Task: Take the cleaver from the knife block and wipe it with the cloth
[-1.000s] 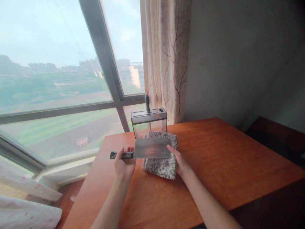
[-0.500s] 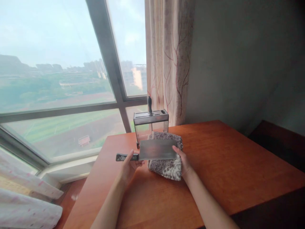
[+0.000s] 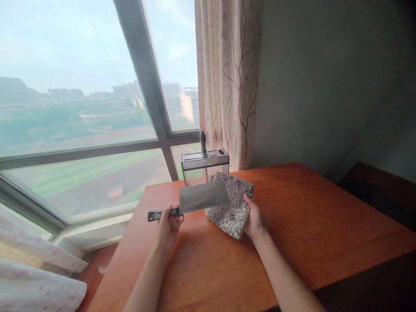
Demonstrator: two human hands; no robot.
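My left hand [image 3: 169, 225] is closed around the black handle of a cleaver [image 3: 201, 197], whose wide steel blade points to the right and tilts slightly upward. A fluffy grey and white cloth [image 3: 232, 212] hangs folded from my right hand [image 3: 252, 216], pinched at its right edge by the thumb and fingers. The blade's right end overlaps the front of the cloth in this view; whether they touch I cannot tell. Beyond both is a clear-sided knife block [image 3: 204, 160] with a knife [image 3: 203, 143] standing in it, its dark handle up.
The reddish-brown wooden table [image 3: 312, 225] extends under my arms and far to the right. A window [image 3: 81, 117] is at the left, with a patterned curtain [image 3: 230, 86] behind the knife block. A pale curtain [image 3: 39, 281] hangs at the lower left.
The cleaver has shifted left and its tip has risen. My right thumb has come off the blade. The cloth, formerly behind the blade, is now mostly to its right and tilted.
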